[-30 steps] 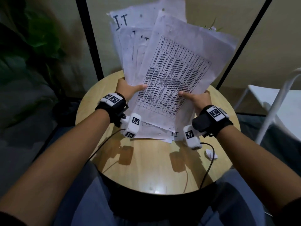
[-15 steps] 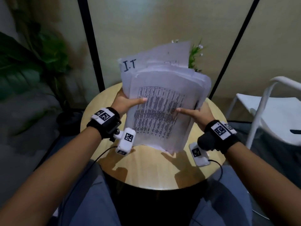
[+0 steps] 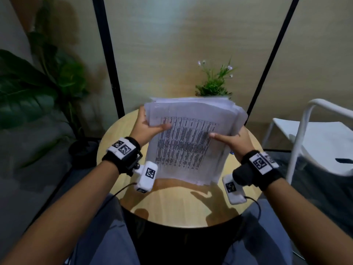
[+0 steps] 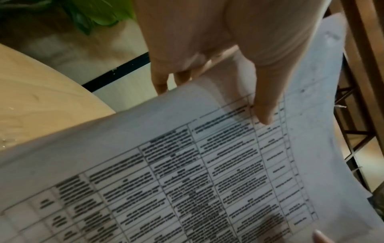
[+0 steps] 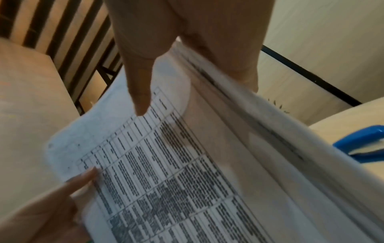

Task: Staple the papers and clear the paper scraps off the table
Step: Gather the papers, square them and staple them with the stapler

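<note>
A stack of white papers (image 3: 193, 142) with a printed table on the front sheet stands upright on its lower edge on the round wooden table (image 3: 181, 205). My left hand (image 3: 147, 127) grips the stack's left edge, thumb on the front sheet (image 4: 187, 164), fingers behind. My right hand (image 3: 232, 139) grips the right edge the same way, thumb across the print (image 5: 166, 164). A blue stapler (image 5: 363, 144) lies on the table behind the stack, seen only in the right wrist view. No paper scraps show.
A small potted plant with pale flowers (image 3: 214, 83) stands at the table's far edge behind the papers. A white chair (image 3: 313, 138) is to the right, a large leafy plant (image 3: 38, 88) to the left. Black-framed wall panels close off the back.
The fanned, loose sheets have been gathered into one squared stack and brought down upright onto the table. Both hands slid to its side edges. The crumpled scrap seen earlier is out of sight.
</note>
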Demonstrator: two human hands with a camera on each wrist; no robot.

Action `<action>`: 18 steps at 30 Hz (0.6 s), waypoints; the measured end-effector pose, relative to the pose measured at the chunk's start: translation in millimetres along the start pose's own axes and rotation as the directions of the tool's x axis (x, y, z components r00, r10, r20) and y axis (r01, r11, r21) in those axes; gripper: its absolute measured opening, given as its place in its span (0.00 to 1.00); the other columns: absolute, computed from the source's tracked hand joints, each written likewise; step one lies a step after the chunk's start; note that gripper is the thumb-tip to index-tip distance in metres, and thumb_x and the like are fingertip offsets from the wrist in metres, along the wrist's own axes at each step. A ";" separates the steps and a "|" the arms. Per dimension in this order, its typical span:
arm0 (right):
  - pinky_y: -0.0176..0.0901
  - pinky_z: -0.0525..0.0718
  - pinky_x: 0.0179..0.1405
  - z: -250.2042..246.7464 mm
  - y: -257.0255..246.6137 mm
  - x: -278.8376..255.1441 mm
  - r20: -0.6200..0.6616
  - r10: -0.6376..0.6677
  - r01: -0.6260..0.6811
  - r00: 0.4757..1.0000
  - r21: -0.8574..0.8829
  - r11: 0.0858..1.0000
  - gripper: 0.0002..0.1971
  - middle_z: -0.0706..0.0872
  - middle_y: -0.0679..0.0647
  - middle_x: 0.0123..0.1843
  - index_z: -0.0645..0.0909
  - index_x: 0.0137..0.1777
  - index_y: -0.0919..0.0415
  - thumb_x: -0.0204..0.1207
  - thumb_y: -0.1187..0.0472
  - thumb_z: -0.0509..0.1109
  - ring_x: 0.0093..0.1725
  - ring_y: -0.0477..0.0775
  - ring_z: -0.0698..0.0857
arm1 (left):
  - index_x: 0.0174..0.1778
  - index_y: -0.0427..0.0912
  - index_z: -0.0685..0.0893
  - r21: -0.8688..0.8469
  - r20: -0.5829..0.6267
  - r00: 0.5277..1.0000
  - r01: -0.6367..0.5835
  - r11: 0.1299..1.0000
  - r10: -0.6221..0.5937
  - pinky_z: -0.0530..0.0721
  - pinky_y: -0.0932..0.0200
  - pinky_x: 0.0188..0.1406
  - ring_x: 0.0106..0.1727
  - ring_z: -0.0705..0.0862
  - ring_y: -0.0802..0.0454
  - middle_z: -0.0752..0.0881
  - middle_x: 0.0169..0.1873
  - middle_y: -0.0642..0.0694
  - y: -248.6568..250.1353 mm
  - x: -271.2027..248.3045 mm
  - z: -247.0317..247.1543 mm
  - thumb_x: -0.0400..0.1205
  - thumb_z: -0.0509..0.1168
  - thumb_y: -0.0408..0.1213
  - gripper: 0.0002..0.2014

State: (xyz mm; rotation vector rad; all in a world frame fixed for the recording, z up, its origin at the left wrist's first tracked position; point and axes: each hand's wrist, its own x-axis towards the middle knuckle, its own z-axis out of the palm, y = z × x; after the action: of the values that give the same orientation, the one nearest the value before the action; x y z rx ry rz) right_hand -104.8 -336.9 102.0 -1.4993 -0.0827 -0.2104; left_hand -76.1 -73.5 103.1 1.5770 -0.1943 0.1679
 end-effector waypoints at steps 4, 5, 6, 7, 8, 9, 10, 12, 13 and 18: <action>0.53 0.86 0.54 4.6 -2.4 6.7 -0.129 -0.021 0.023 0.991 0.012 1.000 0.18 0.89 0.55 0.49 0.81 0.56 0.64 0.67 0.72 0.77 0.48 0.53 0.89 | 0.70 0.32 0.71 0.043 -0.103 0.994 -0.035 0.998 0.039 0.80 0.45 0.68 0.61 0.83 0.47 0.83 0.60 0.42 9.1 8.0 13.2 0.71 0.76 0.29 0.33; 0.47 0.87 0.49 5.1 -8.2 10.4 -0.139 -0.039 0.044 0.989 0.027 0.999 0.15 0.90 0.50 0.43 0.82 0.52 0.61 0.67 0.73 0.76 0.43 0.48 0.90 | 0.69 0.33 0.71 0.052 -0.123 0.990 -0.065 0.997 0.071 0.79 0.45 0.69 0.61 0.82 0.47 0.83 0.59 0.42 14.3 11.9 14.4 0.73 0.73 0.26 0.29; 0.41 0.88 0.43 5.0 -14.8 13.8 -0.136 -0.060 0.068 0.989 0.056 0.996 0.14 0.91 0.45 0.39 0.82 0.49 0.59 0.67 0.74 0.75 0.40 0.44 0.90 | 0.68 0.36 0.72 0.047 -0.130 0.986 -0.100 0.994 0.105 0.79 0.47 0.69 0.61 0.83 0.48 0.83 0.58 0.45 19.3 14.9 14.0 0.73 0.73 0.26 0.27; 0.36 0.87 0.39 4.0 -19.3 16.3 -0.130 -0.074 0.086 0.989 0.086 0.993 0.14 0.92 0.44 0.36 0.82 0.48 0.58 0.67 0.75 0.75 0.38 0.42 0.90 | 0.65 0.41 0.73 0.031 -0.126 0.983 -0.129 0.991 0.131 0.80 0.49 0.67 0.60 0.83 0.51 0.83 0.57 0.48 22.0 16.3 12.4 0.74 0.73 0.27 0.25; 0.35 0.87 0.37 2.9 -22.2 16.5 -0.128 -0.084 0.098 0.988 0.103 0.990 0.14 0.92 0.43 0.35 0.82 0.48 0.59 0.67 0.75 0.75 0.38 0.41 0.90 | 0.61 0.47 0.73 0.013 -0.122 0.983 -0.138 0.990 0.138 0.81 0.52 0.65 0.58 0.84 0.54 0.83 0.56 0.51 21.6 15.8 9.5 0.73 0.74 0.28 0.24; 0.35 0.87 0.37 1.3 -22.5 14.8 -0.124 -0.083 0.095 0.989 0.093 0.991 0.16 0.92 0.44 0.37 0.82 0.50 0.60 0.65 0.75 0.76 0.39 0.42 0.90 | 0.59 0.50 0.72 -0.006 -0.115 0.986 -0.125 0.992 0.123 0.83 0.54 0.63 0.55 0.85 0.57 0.83 0.55 0.52 19.0 12.8 6.7 0.73 0.74 0.27 0.24; 0.36 0.87 0.38 0.0 -19.7 11.1 -0.115 -0.073 0.080 0.991 0.059 0.995 0.18 0.92 0.45 0.40 0.82 0.52 0.60 0.63 0.74 0.78 0.41 0.43 0.90 | 0.60 0.49 0.71 -0.022 -0.103 0.990 -0.094 0.995 0.092 0.85 0.54 0.61 0.54 0.84 0.58 0.83 0.55 0.49 11.3 8.4 4.3 0.73 0.73 0.26 0.25; 0.42 0.89 0.44 -3.4 -5.0 4.1 -0.079 -0.022 0.020 0.997 -0.025 0.999 0.23 0.91 0.49 0.48 0.82 0.55 0.58 0.59 0.71 0.82 0.47 0.47 0.90 | 0.68 0.38 0.69 0.019 -0.063 0.998 -0.012 1.000 0.013 0.85 0.48 0.63 0.55 0.84 0.54 0.82 0.59 0.42 -6.7 -2.0 4.4 0.74 0.72 0.26 0.28; 0.48 0.89 0.48 -4.2 2.7 1.1 -0.075 0.014 -0.018 0.997 -0.050 0.999 0.24 0.90 0.53 0.52 0.83 0.56 0.59 0.59 0.70 0.82 0.51 0.52 0.90 | 0.71 0.35 0.68 0.061 -0.044 0.999 0.016 0.998 -0.014 0.82 0.45 0.65 0.57 0.83 0.52 0.82 0.60 0.41 -13.8 -6.8 6.9 0.75 0.71 0.27 0.29; 0.47 0.87 0.48 6.4 -5.4 7.8 -0.178 -0.010 0.011 0.984 0.009 1.000 0.18 0.87 0.60 0.50 0.81 0.58 0.67 0.67 0.70 0.77 0.43 0.51 0.88 | 0.71 0.34 0.71 0.123 -0.068 0.993 -0.091 0.988 0.100 0.78 0.61 0.62 0.62 0.79 0.53 0.80 0.59 0.47 7.5 0.5 22.9 0.81 0.64 0.29 0.21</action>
State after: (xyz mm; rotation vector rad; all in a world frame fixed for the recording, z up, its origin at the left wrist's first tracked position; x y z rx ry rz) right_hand -97.7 -331.5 109.2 -1.4646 0.0521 -0.3513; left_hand -77.7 -96.5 110.2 1.6783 -0.2051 0.3175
